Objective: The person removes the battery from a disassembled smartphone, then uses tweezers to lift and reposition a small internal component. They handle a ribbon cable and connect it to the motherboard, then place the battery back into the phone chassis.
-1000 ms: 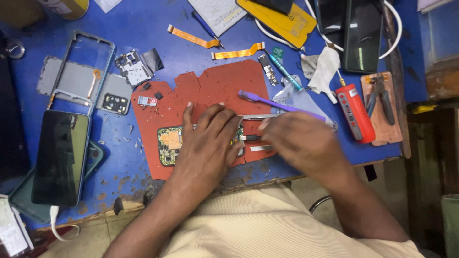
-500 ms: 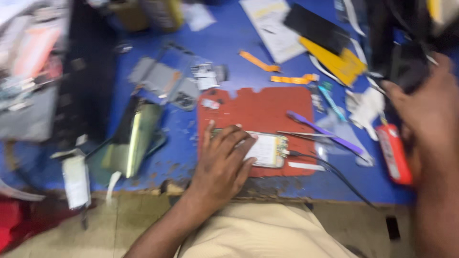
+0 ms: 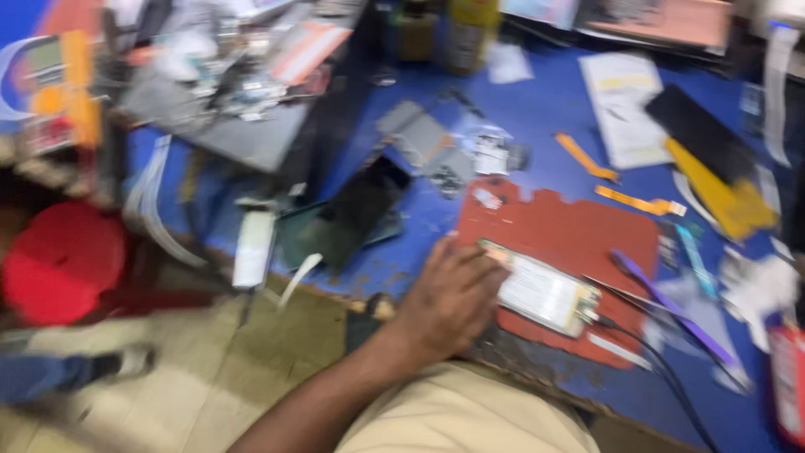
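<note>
So the thing being worked on is a pale rectangular phone body with its back off (image 3: 543, 294), lying flat on a ragged-edged red rubber work mat (image 3: 579, 235) near the front edge of the scuffed blue workbench (image 3: 537, 126). A thin black cable (image 3: 662, 369) runs off its right end toward the bench edge.

The person's left hand (image 3: 449, 298) is palm-down on the left end of that phone, fingers loosely spread and laid flat, pinning it against the mat rather than pinching anything. It's pretty blurry, so I can't tell exactly which fingertips are on the phone and which are on the mat. The right hand isn't in the shot at all.

Just right of the phone there's a purple plastic-handled tool (image 3: 671, 315) lying slanted, half on the mat and half on the bench, with thin metal tweezers (image 3: 620, 289) beside it. Past the top of the mat sit two orange flat ribbon cables (image 3: 637, 201), well apart from the hand. To the left of the mat there's a dark glass phone screen (image 3: 352, 210) lying tilted on the bench, and a grey metal phone frame (image 3: 419, 138) behind it. Far right has a yellow flat pouch (image 3: 729, 205) under a black slab, and off the bench on the left there's a round red stool seat (image 3: 63, 260).
</note>
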